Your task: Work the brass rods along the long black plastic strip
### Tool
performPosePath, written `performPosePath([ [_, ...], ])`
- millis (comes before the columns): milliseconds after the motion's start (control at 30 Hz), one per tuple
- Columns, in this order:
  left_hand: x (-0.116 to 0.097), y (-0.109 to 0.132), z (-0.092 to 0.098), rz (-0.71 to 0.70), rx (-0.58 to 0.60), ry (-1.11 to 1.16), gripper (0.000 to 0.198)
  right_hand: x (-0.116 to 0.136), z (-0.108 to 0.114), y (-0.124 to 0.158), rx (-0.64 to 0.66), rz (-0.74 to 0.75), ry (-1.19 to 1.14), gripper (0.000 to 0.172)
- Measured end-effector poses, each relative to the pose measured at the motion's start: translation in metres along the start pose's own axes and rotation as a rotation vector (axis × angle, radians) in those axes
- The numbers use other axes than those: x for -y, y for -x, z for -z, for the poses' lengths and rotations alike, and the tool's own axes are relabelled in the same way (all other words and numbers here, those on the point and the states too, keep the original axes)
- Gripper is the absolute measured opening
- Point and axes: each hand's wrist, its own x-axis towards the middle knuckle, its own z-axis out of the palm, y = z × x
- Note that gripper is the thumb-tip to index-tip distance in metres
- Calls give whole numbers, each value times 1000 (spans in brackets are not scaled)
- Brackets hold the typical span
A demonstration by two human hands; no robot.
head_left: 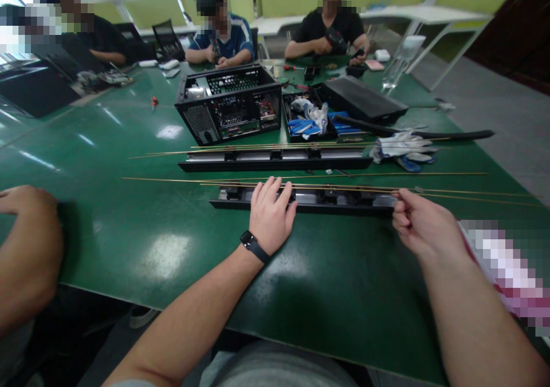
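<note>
The left hand (271,218) lies outstretched on the black rail (344,208); the right hand (419,225) curls at its end, grip unclear.

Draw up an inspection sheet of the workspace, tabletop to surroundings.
Surface: green tabletop, glossy, with light reflections.
Work pieces: near black channel and far black channel, roughly parallel; thin brass-coloured rods along them.
Clutter: computer case, open on top; gloves by the far black channel's right end; clear bottle.
Hands: left hand lies across the near black channel; right hand is at its right end, exact grip unclear.
Cables: black strip behind the gloves; cannot tell whether it is one.
Surroundings: co-workers across the tabletop; another person's arm at left.
</note>
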Motion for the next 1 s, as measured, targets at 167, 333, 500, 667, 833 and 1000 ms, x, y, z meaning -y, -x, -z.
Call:
performPosePath([
  [167,0,0,0,11,13,7,44,-2,0,0,5,30,10,24],
  [333,-1,-1,1,8,14,-11,42,-2,-4,6,39,34,29,21],
  [500,-1,-1,1,3,2,-15,42,-1,-8,11,49,18,11,23],
  [667,-1,-1,1,14,16,4,43,1,-7,11,30,16,4,23],
  [833,-1,-1,1,5,5,0,42,1,-6,9,1,21,-20,24],
  [1000,-1,-1,1,18,21,20,44,2,-6,7,1,0,-24,24],
])
